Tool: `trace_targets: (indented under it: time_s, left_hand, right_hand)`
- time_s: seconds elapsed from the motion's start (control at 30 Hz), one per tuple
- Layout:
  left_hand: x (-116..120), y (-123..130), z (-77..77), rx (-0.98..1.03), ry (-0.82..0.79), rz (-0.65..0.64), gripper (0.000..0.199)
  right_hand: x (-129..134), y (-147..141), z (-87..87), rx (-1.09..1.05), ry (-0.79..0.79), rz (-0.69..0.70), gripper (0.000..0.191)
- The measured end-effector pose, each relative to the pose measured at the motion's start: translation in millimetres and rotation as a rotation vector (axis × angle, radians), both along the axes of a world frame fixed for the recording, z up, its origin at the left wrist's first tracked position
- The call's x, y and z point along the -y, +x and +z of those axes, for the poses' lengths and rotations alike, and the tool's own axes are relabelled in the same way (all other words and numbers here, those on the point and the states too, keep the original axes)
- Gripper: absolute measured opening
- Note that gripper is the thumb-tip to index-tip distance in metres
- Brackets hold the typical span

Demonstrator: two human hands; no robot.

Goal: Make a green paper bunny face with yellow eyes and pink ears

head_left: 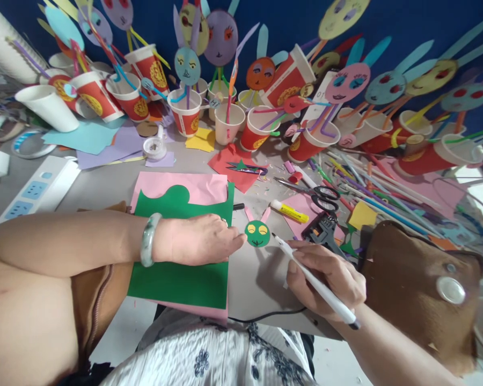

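Observation:
A round green paper face (257, 234) with yellow eyes, a drawn mouth and pink ears lies flat on the grey table. My right hand (326, 276) holds a white marker (316, 281), its dark tip just right of the face. My left hand (201, 239), with fingers curled, rests over a green paper sheet (181, 284), fingertips near the face's left edge; what they hold, if anything, is hidden. Pink paper (201, 187) lies under the green sheet. A black cap (239, 206) is beside the pink ears, and a yellow glue tube (288, 211) lies beyond the face.
Paper cups (185, 115) with paper faces on coloured sticks line the back. Scissors (326, 198), a glue gun (322, 228) and coloured sticks (370, 187) lie to the right, beside a brown bag (418, 295). A power strip (32, 190) is at left.

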State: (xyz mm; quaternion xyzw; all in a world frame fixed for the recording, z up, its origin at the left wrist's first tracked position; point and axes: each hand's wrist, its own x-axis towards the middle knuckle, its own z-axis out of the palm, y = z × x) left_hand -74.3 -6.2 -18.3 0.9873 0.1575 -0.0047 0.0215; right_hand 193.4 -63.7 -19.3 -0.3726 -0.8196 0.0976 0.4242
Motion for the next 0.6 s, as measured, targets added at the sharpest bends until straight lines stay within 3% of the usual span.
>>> trace_targets:
  time_s: [0.1, 0.2, 0.33, 0.43, 0.6]
  left_hand:
    - [-0.4, 2.3, 4.3, -0.019, 0.005, 0.001, 0.035]
    - [-1.9, 6.0, 11.2, -0.028, -0.022, 0.004, 0.035]
    - [-3.6, 8.7, 13.9, 0.043, -0.054, 0.019, 0.036]
    - [-3.9, 8.4, 11.4, 0.072, -0.078, 0.018, 0.04]
    - [-3.8, 7.2, 10.7, 0.092, -0.095, 0.01, 0.043]
  right_hand:
    - [2.2, 1.6, -5.9, 0.013, 0.009, -0.013, 0.036]
    - [4.7, 4.7, -10.9, 0.041, -0.093, -0.004, 0.048]
    - [-1.7, 4.2, -7.0, 0.106, -0.114, 0.302, 0.057]
    - [-7.6, -4.2, 3.0, 0.155, -0.019, 0.482, 0.051]
    - [-3.3, -19.4, 11.5, 0.259, 0.134, 0.533, 0.027]
